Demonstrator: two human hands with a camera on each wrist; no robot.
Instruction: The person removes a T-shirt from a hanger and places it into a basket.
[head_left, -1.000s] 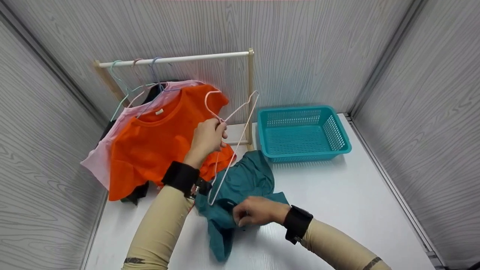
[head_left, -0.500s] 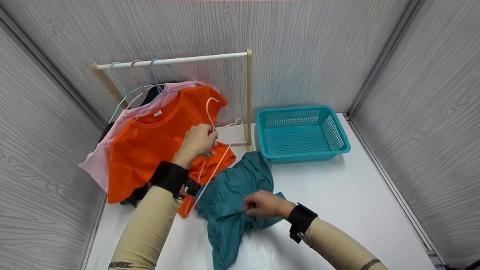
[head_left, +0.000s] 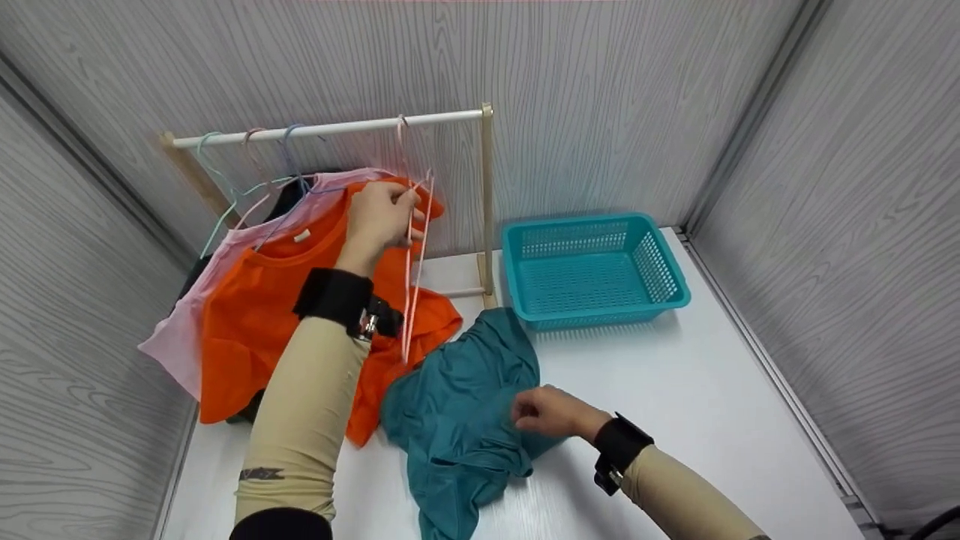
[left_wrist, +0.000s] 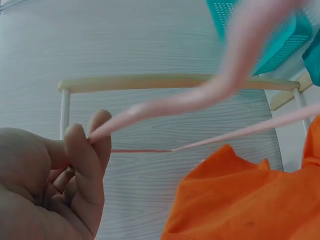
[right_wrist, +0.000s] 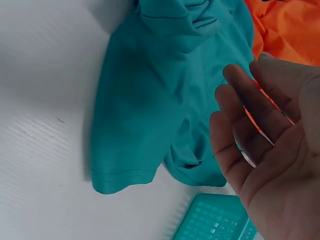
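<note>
Head view: left hand [head_left: 381, 216] pinches pink hanger [left_wrist: 187, 100]; palm of right hand [right_wrist: 267, 150], fingers loose, only from right wrist.

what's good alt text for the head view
A person's left hand holds a bare pink hanger, its hook at the white rail of a clothes rack. An orange T-shirt and a pink shirt hang at left; the right hand is over a crumpled teal shirt near a teal basket.
</note>
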